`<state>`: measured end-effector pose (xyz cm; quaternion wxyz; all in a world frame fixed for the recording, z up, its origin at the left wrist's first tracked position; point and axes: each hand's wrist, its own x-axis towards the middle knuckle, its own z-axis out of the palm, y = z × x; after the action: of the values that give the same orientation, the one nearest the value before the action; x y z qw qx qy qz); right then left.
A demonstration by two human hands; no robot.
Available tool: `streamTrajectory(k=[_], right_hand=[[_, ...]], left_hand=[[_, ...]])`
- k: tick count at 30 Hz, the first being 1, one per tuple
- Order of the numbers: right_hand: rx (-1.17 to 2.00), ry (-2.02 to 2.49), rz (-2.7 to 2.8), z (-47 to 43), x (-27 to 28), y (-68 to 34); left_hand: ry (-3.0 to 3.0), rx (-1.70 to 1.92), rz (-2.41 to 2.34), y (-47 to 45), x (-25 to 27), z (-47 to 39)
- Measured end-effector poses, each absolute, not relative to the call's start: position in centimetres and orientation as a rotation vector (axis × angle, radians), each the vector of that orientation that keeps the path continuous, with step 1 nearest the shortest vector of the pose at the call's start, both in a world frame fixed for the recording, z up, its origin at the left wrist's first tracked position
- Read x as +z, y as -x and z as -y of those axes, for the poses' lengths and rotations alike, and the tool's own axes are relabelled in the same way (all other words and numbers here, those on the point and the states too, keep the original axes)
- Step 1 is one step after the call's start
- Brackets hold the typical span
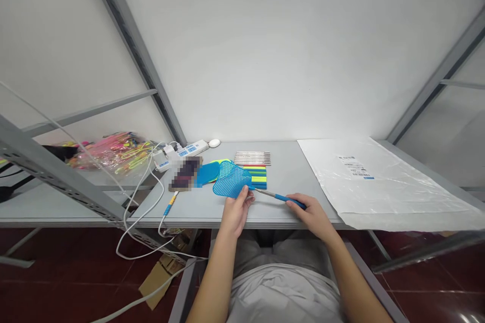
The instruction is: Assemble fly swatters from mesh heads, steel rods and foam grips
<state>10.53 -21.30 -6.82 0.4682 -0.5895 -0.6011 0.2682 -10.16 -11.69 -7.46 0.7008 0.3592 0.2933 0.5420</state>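
Note:
A blue fly swatter (237,179) with a perforated, hand-shaped head is held level just above the desk's front part. My left hand (237,210) is closed on the base of its head, thumb on top. My right hand (311,213) is closed around the blue grip (291,202) at the other end. A thin metal rod (265,192) runs between head and grip. Behind the swatter lie several coloured grips (259,179) in a row, partly covered by the head. Several bare metal rods (252,157) lie side by side farther back. More swatter heads (209,172), blue and yellow-green, overlap to the left.
A white plastic sheet or bag (379,186) with a printed label covers the desk's right side. At the back left are a power strip (187,151), white cables (162,192) and a pixelated object (185,174). Bagged colourful items (117,154) lie beyond the metal post (76,186).

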Motion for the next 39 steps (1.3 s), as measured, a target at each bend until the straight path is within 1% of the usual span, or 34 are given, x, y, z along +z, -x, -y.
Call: streamTrajectory(k=[4, 7, 15, 25, 33, 39], right_hand=[[0.567, 1.444, 1.397, 21.2, -7.4, -10.7], [0.563, 1.428, 1.379, 21.1, -7.6, -10.8], [0.597, 1.433, 1.505, 21.3, -7.0, -10.2], [0.529, 1.503, 1.556, 21.0, -7.3, -9.6], [0.608, 1.491, 1.656, 21.3, -6.7, -9.9], [0.578, 1.477, 1.657, 21.2, -6.7, -9.9]], left_hand=[[-0.808, 1.118, -0.601, 9.9, -7.5, 11.8], [-0.843, 1.082, -0.586, 9.6, -7.4, 12.0], [-0.894, 1.135, -0.603, 9.2, -7.2, 12.3], [-0.909, 1.136, -0.656, 9.2, -7.7, 12.2], [-0.927, 1.137, -0.636, 9.1, -7.4, 12.3], [-0.923, 1.179, -0.623, 9.0, -7.2, 12.4]])
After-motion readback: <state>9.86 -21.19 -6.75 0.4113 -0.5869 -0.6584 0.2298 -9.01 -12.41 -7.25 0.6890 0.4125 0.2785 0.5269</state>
